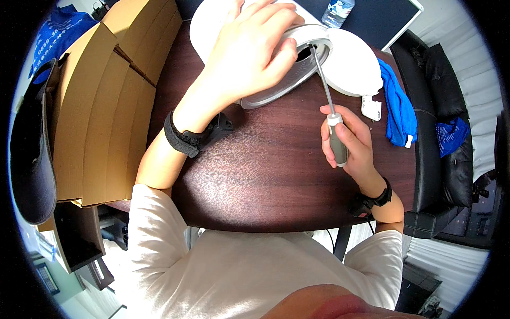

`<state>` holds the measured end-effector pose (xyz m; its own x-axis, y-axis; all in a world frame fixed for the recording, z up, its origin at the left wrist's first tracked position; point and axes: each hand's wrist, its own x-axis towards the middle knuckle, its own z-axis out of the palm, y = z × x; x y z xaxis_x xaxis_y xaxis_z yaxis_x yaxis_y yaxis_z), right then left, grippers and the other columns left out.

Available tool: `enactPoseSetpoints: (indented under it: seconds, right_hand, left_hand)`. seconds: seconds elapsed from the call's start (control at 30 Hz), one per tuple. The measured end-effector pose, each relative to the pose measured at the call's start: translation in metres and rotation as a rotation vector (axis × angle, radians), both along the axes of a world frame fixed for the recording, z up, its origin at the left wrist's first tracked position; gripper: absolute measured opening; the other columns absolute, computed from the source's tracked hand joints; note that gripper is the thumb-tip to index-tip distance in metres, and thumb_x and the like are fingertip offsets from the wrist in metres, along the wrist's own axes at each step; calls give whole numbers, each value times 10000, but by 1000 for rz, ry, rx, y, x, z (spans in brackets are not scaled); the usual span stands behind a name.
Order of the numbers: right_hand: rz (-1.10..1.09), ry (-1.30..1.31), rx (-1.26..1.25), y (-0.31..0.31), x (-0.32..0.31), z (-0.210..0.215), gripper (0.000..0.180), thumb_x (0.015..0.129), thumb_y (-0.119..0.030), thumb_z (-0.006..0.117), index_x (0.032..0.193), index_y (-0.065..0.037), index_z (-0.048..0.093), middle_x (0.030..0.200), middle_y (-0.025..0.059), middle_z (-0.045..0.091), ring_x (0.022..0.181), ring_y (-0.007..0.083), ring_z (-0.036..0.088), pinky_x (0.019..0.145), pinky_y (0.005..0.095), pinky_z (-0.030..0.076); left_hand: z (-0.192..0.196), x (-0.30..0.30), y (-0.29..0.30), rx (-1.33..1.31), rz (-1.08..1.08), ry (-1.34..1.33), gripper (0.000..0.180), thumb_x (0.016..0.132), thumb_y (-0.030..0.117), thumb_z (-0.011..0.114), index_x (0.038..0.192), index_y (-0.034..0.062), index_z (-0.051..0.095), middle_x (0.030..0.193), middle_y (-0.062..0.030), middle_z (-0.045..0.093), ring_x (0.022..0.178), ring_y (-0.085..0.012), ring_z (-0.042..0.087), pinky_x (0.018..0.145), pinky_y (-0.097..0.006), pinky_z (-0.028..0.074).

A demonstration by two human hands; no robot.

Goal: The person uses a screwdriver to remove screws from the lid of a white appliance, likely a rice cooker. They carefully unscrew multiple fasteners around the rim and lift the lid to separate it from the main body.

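My right hand [348,139] is closed around the grey-green handle of a screwdriver [326,85]. Its long metal shaft slants up and away, with the tip inside a dark round opening in a white plastic appliance [319,34]. A grey rim runs along the near side of that appliance, whose exact kind I cannot make out. Draped over its top, my left hand [255,50] grips it, thumb beside the opening and fingers bent over the far side. The screwdriver's tip is hidden in the opening. A round white disc-shaped part [353,66] is beside the appliance on the right.
Brown cardboard boxes [101,122] line the table's left side. At the right lie a small white plastic piece [371,108] and a blue cloth [396,106]. A water bottle [338,11] is at the back. Beyond the dark wooden table [276,175] is a black sofa [443,90].
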<state>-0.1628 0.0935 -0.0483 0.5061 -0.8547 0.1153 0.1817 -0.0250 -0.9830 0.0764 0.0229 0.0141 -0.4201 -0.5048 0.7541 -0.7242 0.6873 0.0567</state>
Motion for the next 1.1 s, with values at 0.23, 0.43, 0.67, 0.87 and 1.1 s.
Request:
enactPoseSetpoints:
  seconds: [0.23,0.43,0.67,0.87,1.1]
  right_hand:
    - [22,-28,14,0,-1,-1,377,984,-205,377,1254,55,417,819,102,532,456,92,493,376,197,381]
    - [16,-23,14,-1,-1,-1,378,984,-202,368,1254,60,413,817,105,528,454,93,490,374,196,382]
    - [24,-39,22,-1,-1,-1,368,984,-179,357,1253,67,408,814,106,528,453,94,487,369,198,383]
    - [3,-68,62,0,0,2,350,976,-183,405,1237,50,433,790,103,534,451,93,486,376,201,361]
    - [14,-6,31,0,0,4,379,988,-185,360,1269,65,402,819,107,531,449,93,483,369,198,383]
  left_hand:
    - [-1,0,-1,3,4,3,301,845,193,496,1114,84,575,1251,-125,543,1257,-317,431,1048,-562,259]
    - [1,0,0,9,2,4,299,856,188,486,1120,78,572,1254,-128,540,1262,-318,425,1053,-556,253]
    - [0,0,1,-1,14,-9,297,860,170,470,1123,75,569,1258,-128,536,1267,-316,419,1057,-552,248]
    - [2,0,2,17,0,-9,300,863,169,464,1127,74,569,1260,-127,535,1268,-317,416,1056,-550,247]
    - [1,0,1,-2,9,-30,299,862,159,468,1132,77,567,1267,-126,529,1267,-323,414,1053,-556,248]
